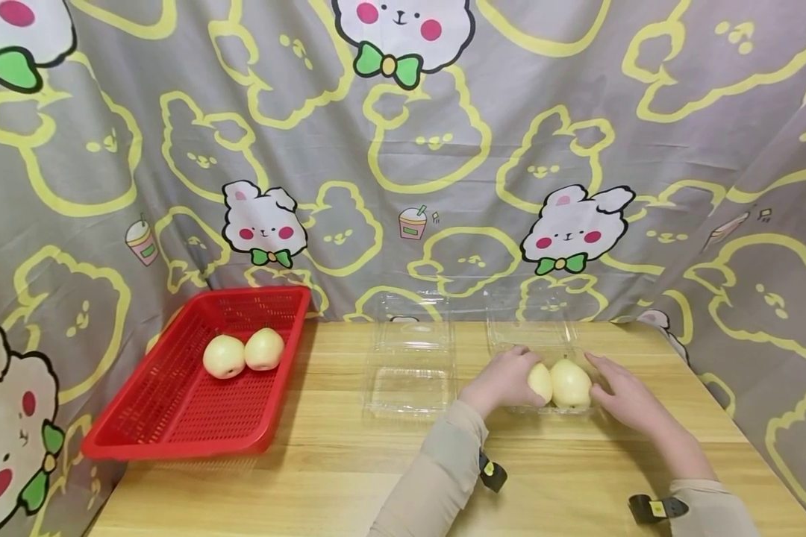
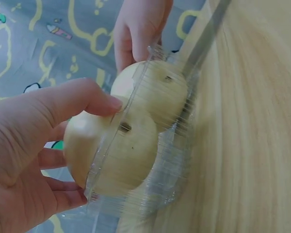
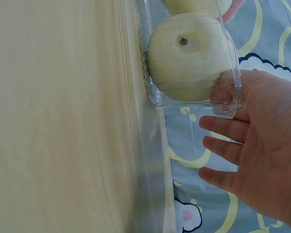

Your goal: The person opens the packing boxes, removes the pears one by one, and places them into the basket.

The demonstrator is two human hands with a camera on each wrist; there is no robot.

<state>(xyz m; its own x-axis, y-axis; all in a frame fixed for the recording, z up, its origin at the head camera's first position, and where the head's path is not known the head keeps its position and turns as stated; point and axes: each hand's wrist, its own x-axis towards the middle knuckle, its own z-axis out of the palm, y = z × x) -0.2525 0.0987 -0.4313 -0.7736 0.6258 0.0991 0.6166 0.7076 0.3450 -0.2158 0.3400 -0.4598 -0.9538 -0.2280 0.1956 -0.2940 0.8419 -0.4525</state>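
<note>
A clear plastic clamshell box [image 1: 532, 409] stands lid-up on the wooden table, with two pale yellow pears in its base. My left hand [image 1: 509, 380] grips the left pear [image 2: 111, 150], thumb on top and fingers curled round its far side at the rim. The right pear [image 1: 570, 384] sits beside it, touching it. At the box's right end is my right hand [image 1: 623, 395]; in the right wrist view its thumb reaches the box corner near the pear, while the other fingers [image 3: 223, 145] extend loosely outside the plastic.
A second clear clamshell box [image 1: 410, 389] stands open left of the hands. Farther left, a red plastic basket [image 1: 195, 418] holds two more pears [image 1: 244, 353]. A patterned grey curtain [image 1: 436, 142] hangs behind and beside the table [image 1: 322, 477].
</note>
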